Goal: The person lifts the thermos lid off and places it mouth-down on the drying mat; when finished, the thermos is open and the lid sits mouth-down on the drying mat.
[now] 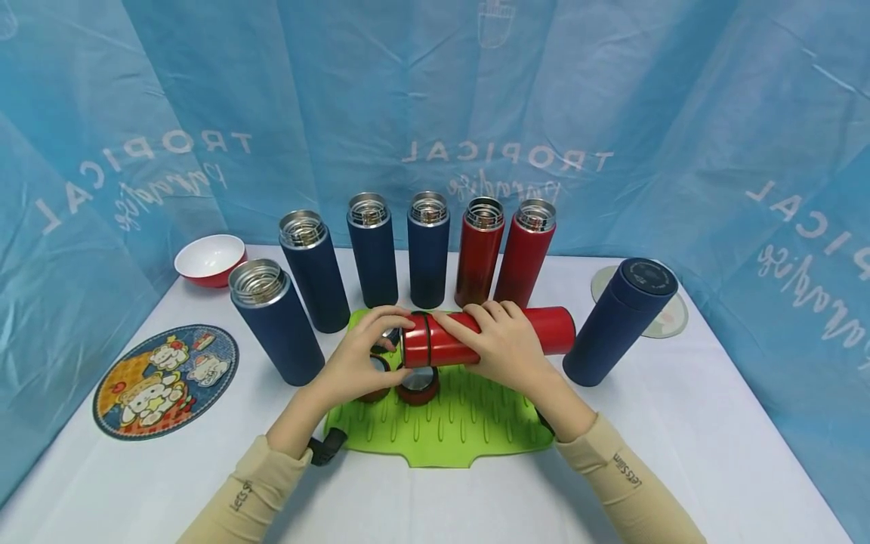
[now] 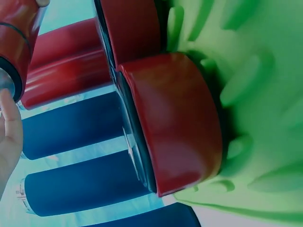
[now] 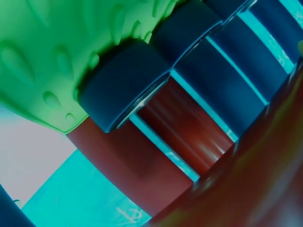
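A red thermos bottle (image 1: 550, 330) lies level above the green mat (image 1: 448, 446), its lid end pointing left. My right hand (image 1: 506, 347) grips the bottle's body from above. At the lid end, my left hand (image 1: 360, 359) pinches the lid (image 1: 414, 341), fingers along the top edge and thumb below. A dark ring separates lid from body. Beneath, red lids (image 1: 418, 385) lie on the mat, and one stands large in the left wrist view (image 2: 175, 123). Dark blue lids (image 3: 125, 85) sit on the mat in the right wrist view, mostly hidden from the head camera.
Several uncapped blue bottles (image 1: 428, 257) and two uncapped red bottles (image 1: 479, 257) stand in an arc behind the mat. A capped blue bottle (image 1: 612, 325) is at right, before a round coaster (image 1: 669, 317). At left are a bowl (image 1: 211, 257) and a cartoon placemat (image 1: 166, 381).
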{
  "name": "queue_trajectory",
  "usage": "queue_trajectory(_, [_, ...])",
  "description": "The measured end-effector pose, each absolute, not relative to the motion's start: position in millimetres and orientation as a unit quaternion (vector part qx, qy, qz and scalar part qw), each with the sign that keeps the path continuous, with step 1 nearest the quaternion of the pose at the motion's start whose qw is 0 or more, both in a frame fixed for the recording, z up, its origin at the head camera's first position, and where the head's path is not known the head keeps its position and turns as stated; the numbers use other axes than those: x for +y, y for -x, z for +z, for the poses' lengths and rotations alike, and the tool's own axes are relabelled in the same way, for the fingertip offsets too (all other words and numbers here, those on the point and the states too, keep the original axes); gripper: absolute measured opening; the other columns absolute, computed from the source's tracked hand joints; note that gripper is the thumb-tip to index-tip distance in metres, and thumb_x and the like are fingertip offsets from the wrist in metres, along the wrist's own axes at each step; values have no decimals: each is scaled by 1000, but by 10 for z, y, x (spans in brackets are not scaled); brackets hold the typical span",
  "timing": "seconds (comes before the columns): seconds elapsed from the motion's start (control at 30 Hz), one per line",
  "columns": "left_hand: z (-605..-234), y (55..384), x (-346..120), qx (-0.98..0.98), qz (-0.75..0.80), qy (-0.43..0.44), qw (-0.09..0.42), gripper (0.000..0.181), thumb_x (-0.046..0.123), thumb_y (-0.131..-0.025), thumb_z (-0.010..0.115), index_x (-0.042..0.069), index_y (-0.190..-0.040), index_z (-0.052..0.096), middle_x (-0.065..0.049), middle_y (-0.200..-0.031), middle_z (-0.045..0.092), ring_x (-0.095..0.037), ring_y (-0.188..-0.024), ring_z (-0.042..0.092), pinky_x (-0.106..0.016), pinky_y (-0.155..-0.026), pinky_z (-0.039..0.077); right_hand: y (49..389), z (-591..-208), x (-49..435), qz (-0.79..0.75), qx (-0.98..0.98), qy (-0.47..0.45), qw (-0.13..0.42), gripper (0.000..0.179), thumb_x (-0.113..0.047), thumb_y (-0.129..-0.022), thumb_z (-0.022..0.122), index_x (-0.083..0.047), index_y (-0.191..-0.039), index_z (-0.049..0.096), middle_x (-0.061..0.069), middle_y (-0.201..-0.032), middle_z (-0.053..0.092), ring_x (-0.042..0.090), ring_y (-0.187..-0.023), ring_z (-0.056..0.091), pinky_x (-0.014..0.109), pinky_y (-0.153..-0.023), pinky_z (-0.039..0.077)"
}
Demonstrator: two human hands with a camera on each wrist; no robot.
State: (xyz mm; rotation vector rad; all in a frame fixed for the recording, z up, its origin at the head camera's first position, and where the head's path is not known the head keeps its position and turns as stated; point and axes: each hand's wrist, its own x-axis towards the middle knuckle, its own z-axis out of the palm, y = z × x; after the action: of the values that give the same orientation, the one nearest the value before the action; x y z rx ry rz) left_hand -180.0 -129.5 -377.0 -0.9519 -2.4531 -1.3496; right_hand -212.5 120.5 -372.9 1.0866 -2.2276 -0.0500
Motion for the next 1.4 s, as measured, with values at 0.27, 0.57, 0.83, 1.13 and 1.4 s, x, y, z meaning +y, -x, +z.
queue_trajectory(0.27, [-3739, 1813, -1294, -815, -535, 220, 2, 65, 9, -75, 75, 12, -130, 41, -14, -122, 52, -31, -93, 56, -40, -72, 51, 2099, -3721, 1202, -20, -841, -424, 335, 87, -42, -58, 83, -26, -134, 46, 9, -106, 61, 26, -91, 58, 40, -78, 47])
queue_trajectory(0.57, [-3666, 1839, -1245, -832, -537, 125, -51, 55, 26, -91, 59, 16, -137, 31, -13, -92, 64, -29, -71, 64, -38, -62, 50, 2099, -3725, 1198, -16, -833, -432, 344, 83, -42, -59, 82, -26, -133, 48, 9, -106, 61, 26, -91, 58, 40, -79, 47])
queue_trajectory(0.83, [-3666, 1849, -1243, -817, -555, 113, -109, 56, 48, -97, 34, 12, -139, 29, -19, -92, 61, -34, -73, 63, -38, -62, 52, 2090, -3717, 1188, -10, -827, -436, 354, 82, -40, -58, 83, -25, -132, 49, 9, -105, 62, 26, -90, 58, 40, -78, 47])
queue_trajectory(1.13, [-3760, 1786, -1243, -842, -432, 316, 72, 92, 14, -67, 83, 19, -140, 28, -10, -147, 20, -31, -129, 34, -47, -96, 41, 2110, -3698, 1220, -26, -837, -418, 353, 84, -43, -57, 83, -26, -132, 49, 9, -106, 62, 27, -90, 59, 41, -80, 47])
queue_trajectory(1.4, [-3724, 1771, -1232, -866, -364, 320, 123, 74, 4, -68, 79, 16, -129, 39, -11, -133, 39, -30, -119, 44, -47, -91, 45, 2109, -3698, 1233, -19, -841, -418, 344, 86, -43, -56, 84, -26, -132, 49, 10, -108, 61, 28, -92, 59, 42, -81, 47])
